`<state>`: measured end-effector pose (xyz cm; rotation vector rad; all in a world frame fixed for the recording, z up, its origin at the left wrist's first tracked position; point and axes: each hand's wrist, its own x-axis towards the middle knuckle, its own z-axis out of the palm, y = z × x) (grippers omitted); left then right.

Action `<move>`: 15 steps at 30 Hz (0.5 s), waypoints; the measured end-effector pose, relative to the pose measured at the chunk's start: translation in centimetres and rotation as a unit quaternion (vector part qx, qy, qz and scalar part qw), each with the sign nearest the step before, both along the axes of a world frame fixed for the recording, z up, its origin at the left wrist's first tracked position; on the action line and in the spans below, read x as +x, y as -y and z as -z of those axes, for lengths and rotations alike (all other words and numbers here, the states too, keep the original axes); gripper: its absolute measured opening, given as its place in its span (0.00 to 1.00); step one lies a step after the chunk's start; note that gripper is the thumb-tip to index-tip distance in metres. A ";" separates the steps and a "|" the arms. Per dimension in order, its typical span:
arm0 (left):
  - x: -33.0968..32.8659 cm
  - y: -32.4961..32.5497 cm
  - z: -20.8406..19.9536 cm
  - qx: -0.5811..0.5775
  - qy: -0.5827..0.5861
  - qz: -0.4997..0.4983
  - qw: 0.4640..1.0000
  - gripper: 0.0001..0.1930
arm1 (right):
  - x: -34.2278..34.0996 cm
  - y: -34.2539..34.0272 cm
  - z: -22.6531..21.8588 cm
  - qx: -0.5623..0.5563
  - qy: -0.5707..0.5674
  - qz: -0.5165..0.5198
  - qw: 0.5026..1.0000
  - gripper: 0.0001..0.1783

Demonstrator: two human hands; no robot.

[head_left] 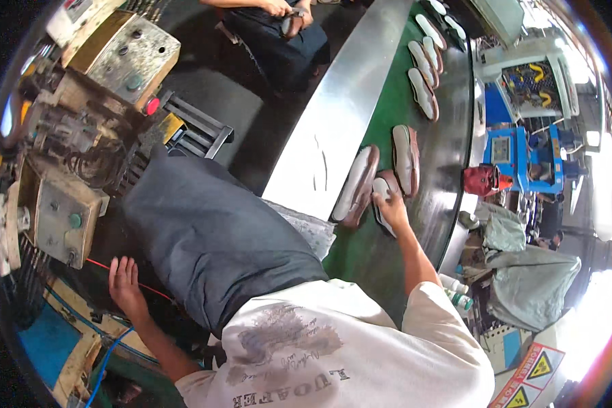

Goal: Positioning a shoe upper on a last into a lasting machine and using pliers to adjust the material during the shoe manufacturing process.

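Note:
My right hand reaches over the green conveyor belt, its fingers closed on a brown shoe with a pale sole. Two more shoes of this kind lie close beside it: one shoe to its left, the other shoe just beyond on the right. Low on the left, my left hand hangs beside the machine with fingers stretched out, holding nothing. A thin red cord runs behind it.
Several shoes lie farther up the belt. A shiny metal ledge borders it. On the left stands a machine with control boxes and a red button. A seated co-worker handles a shoe. Blue machine stands at right.

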<state>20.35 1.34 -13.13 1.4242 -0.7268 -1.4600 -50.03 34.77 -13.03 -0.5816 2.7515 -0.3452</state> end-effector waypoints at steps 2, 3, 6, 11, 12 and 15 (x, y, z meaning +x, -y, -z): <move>-6.3 1.6 -3.4 -0.013 0.027 0.038 0.999 0.25 | 1.2 -1.1 1.5 -0.025 0.105 0.090 0.990 0.58; -9.0 2.5 -4.3 -0.029 0.044 0.075 0.996 0.25 | 1.3 -1.2 3.1 -0.042 0.044 0.074 0.995 0.58; -13.6 4.5 -5.9 -0.038 0.068 0.135 0.988 0.25 | 0.4 3.6 6.2 -0.144 -0.085 0.046 0.985 0.54; -21.9 5.4 -7.1 -0.070 0.035 0.255 0.964 0.23 | -4.0 8.3 7.3 -0.142 0.093 0.130 0.977 0.49; -23.8 5.2 -7.1 -0.075 0.026 0.285 0.955 0.24 | -4.9 8.2 7.2 -0.137 0.109 0.167 0.970 0.47; -29.4 2.7 -7.9 -0.062 -0.011 0.358 0.932 0.22 | -5.5 6.5 5.1 -0.268 0.169 0.167 0.934 0.37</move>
